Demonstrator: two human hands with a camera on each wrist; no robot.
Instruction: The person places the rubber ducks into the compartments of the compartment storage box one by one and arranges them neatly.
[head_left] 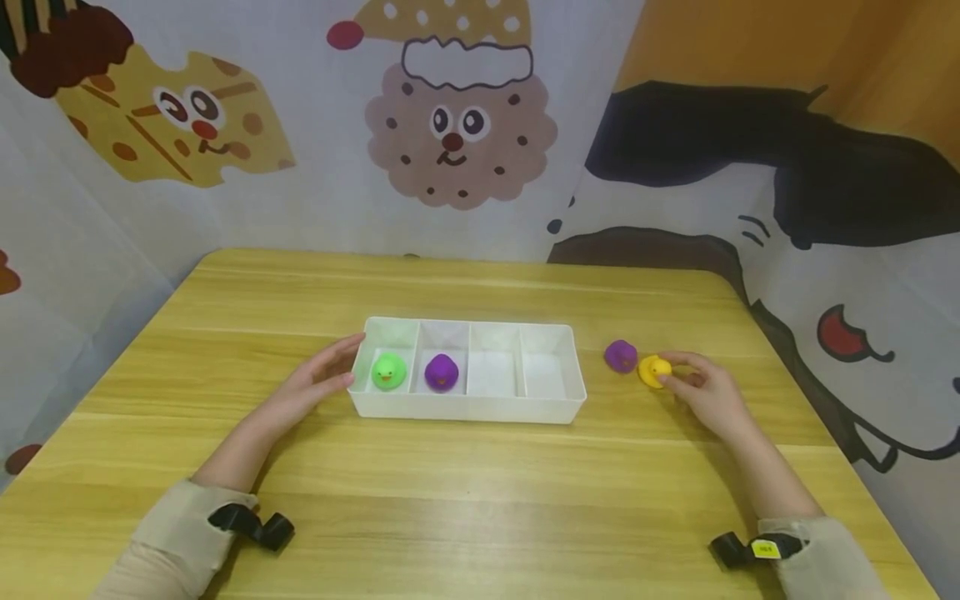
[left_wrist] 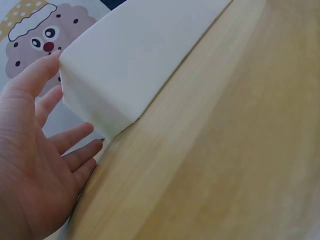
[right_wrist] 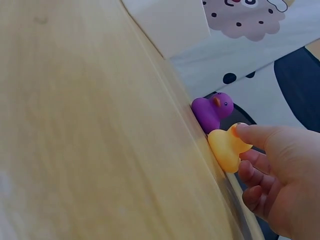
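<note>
A white divided box point(head_left: 465, 408) stands on the table, a green rubber duck point(head_left: 388, 372) in its leftmost compartment and a purple rubber duck point(head_left: 442, 373) in the one beside it. My left hand point(head_left: 311, 383) touches the box's left end with extended fingers, the thumb at the near corner; the left wrist view shows these fingers point(left_wrist: 72, 137) against the end wall. To the right of the box, my right hand point(head_left: 708, 396) pinches a yellow rubber duck point(right_wrist: 227, 149) between thumb and fingers. The duck appears to be on the table. Just left of it sits another purple rubber duck point(head_left: 621, 356).
The wooden table point(head_left: 450, 508) has rounded far corners. Behind it hangs a curtain point(head_left: 300, 212) printed with cartoon food and an animal. Both wrists wear a black camera mount point(head_left: 251, 527) over pale sleeves.
</note>
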